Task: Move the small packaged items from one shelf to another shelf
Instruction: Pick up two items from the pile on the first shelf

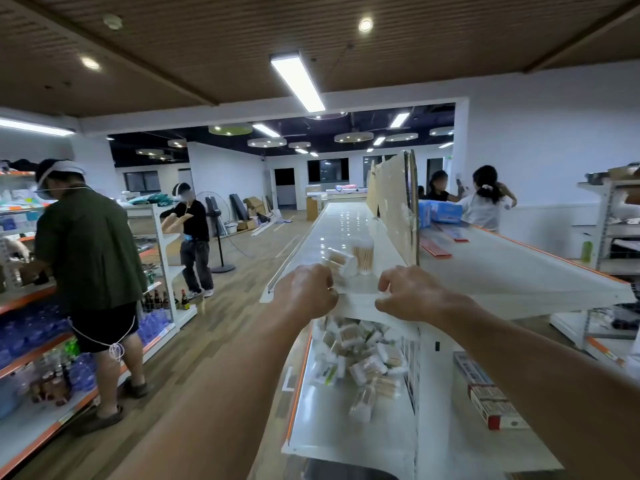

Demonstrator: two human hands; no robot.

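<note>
Arms outstretched; left hand (309, 292) curled round tilted swab tub (341, 262) on top shelf (346, 220); right hand (408, 292) fingers curled, grip unclear

White top shelf (346, 223), glossy, with pale light reflections. Clear tub of cotton swabs (362, 256) with tan sticks and white tips; a second tub (341, 262) lying tilted, same colours. Lower shelf (346, 431) white with orange front edge, heaped with small packets (363, 358), white and beige, one with a green mark. Red and white box (491, 393) to the right. Cream divider panel (391, 199), spotted. Blue packs (440, 213) behind it. Brown ribbed ceiling (207, 36). Wood-grain floor (221, 327), light brown. Dark green shirt (86, 244) and black shorts on a person at left, beside blue bottles (20, 337) on orange-edged shelves.
</note>
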